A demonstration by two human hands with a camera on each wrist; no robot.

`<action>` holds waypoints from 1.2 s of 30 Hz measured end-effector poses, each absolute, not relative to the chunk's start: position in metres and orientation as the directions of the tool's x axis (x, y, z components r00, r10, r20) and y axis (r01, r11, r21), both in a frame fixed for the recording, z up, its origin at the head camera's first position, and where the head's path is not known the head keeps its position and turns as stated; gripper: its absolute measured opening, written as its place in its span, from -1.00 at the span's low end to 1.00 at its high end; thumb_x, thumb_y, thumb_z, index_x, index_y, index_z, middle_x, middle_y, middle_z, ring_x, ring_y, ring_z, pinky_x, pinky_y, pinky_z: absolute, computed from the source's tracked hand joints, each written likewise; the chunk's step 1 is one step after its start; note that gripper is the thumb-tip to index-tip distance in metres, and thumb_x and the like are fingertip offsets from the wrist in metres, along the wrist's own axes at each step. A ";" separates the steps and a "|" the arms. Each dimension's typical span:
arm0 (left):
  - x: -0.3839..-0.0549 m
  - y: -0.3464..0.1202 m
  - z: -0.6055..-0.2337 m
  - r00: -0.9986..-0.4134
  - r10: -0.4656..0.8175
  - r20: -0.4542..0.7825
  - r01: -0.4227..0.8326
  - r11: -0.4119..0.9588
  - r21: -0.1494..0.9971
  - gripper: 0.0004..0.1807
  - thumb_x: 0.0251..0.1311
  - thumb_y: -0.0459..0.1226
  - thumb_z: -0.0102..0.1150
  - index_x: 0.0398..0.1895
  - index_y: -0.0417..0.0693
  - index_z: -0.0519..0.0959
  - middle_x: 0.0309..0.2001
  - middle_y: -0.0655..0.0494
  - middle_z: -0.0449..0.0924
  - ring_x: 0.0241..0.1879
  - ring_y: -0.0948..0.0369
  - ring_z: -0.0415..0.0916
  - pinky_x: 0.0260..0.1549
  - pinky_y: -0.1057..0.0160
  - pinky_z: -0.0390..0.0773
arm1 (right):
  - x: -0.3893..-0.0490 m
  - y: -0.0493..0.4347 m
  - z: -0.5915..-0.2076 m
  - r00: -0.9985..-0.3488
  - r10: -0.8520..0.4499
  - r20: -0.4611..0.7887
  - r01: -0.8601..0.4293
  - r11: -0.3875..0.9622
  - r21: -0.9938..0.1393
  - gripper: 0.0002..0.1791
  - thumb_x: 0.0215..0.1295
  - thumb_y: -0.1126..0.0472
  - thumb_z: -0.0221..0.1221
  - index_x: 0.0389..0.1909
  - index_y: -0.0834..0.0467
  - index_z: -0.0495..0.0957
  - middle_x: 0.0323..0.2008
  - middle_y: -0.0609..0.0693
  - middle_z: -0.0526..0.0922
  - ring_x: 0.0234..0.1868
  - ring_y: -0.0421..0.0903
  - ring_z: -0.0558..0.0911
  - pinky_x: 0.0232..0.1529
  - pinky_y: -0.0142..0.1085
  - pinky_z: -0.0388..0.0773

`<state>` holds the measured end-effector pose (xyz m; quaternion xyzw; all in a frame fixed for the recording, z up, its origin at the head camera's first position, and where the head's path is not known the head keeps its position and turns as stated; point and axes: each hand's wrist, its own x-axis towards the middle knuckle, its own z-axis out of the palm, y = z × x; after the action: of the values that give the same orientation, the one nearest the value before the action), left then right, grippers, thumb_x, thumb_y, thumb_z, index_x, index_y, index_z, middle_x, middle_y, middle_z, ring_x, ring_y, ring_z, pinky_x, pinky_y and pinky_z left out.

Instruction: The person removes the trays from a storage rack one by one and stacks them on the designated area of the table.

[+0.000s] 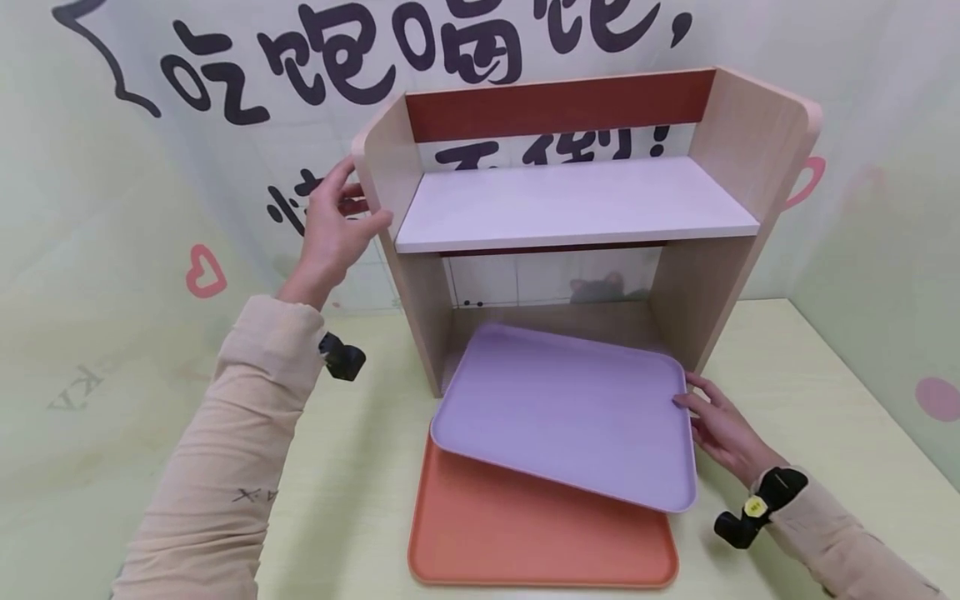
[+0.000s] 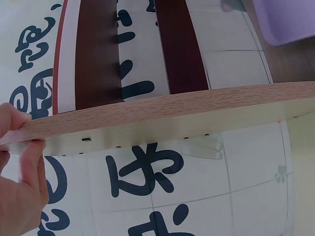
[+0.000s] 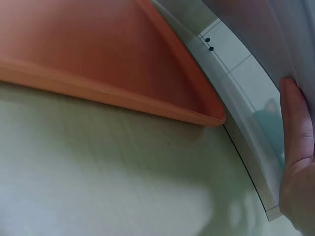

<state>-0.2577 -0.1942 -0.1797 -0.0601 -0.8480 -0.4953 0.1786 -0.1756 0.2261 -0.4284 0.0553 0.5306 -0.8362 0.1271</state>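
Note:
A purple tray point(image 1: 562, 417) is held tilted by my right hand point(image 1: 726, 429), which pinches its right rim, thumb on top and fingers beneath. The tray's far edge reaches into the lower opening of a wooden two-tier shelf point(image 1: 577, 204). Below it an orange tray point(image 1: 540, 533) lies on the table, partly covered by the purple one. At the shelf's upper left, my left hand point(image 1: 337, 221) grips the front edge of the side panel; in the left wrist view its thumb and fingers point(image 2: 33, 162) pinch that panel from both sides.
The shelf stands on a pale yellow-green table point(image 1: 757, 350). A white upper board point(image 1: 577, 202) spans its middle. Behind hangs a printed curtain point(image 1: 225, 167) with large dark characters, and similar sheets flank both sides.

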 end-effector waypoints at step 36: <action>-0.255 -0.194 -0.180 -0.931 -0.075 0.357 0.271 0.513 0.814 -0.27 0.04 -0.30 0.16 0.29 0.26 0.14 0.10 -0.01 0.34 0.00 0.11 0.36 -0.04 0.20 0.43 | -0.155 0.201 -0.452 -0.910 -0.337 -0.239 0.319 -0.203 -0.926 -0.63 0.23 0.32 0.02 -0.10 -0.24 0.37 -0.48 -0.07 0.55 -0.57 -0.28 0.51 -0.64 -0.55 0.38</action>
<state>-0.2555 -0.1944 -0.1796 -0.0575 -0.8517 -0.4901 0.1765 -0.1547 0.2006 -0.4518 -0.0079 0.5947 -0.7756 0.2115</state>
